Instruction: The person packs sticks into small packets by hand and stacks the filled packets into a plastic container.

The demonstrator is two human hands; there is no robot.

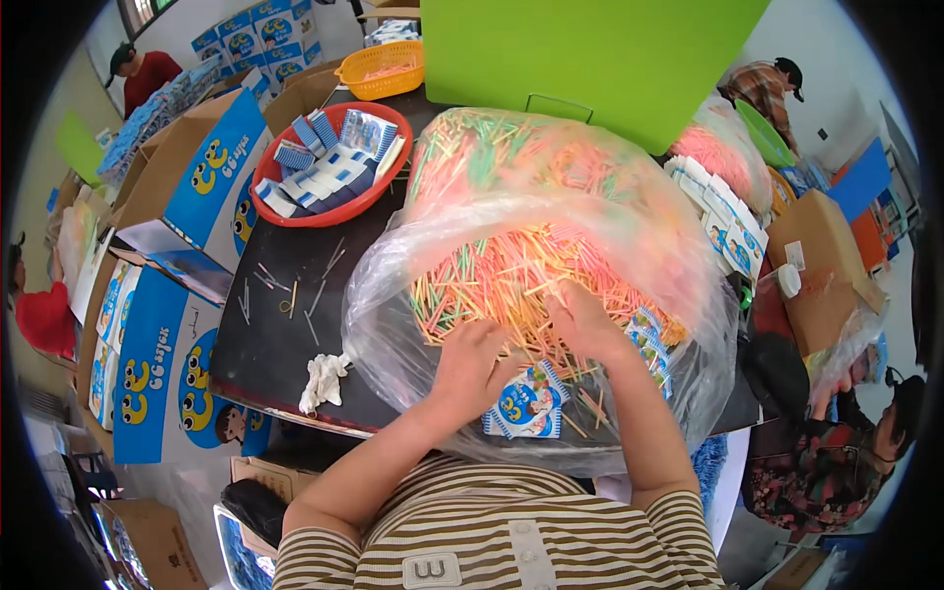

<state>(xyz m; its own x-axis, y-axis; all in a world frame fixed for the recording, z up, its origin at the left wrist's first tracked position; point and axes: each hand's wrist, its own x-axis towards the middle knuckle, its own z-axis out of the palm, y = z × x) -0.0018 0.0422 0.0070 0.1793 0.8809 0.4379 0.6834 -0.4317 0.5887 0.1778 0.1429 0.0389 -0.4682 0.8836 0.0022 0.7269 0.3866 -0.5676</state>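
Observation:
A large clear plastic bag (379, 305) lies open on the table, heaped with thin coloured sticks (492, 270) in pink, orange, yellow and green. My left hand (470, 364) is at the near edge of the heap, its thumb apart from its curved fingers and nothing visible in it. To its right, my right hand (590, 326) reaches over the sticks, with a pale stick at its bent fingertips. Below and between the hands lies a blue-and-white printed packet (526, 401). Another printed packet (649, 344) sits by my right wrist. A few loose sticks lie near the packets.
At left, a red basin (398, 187) holds blue-and-white packets beside printed cartons (211, 187). A yellow basket (383, 74) and a green panel (580, 59) stand behind. Crumpled white material (323, 383) and loose sticks lie on the dark table (280, 349). Several people work around the room.

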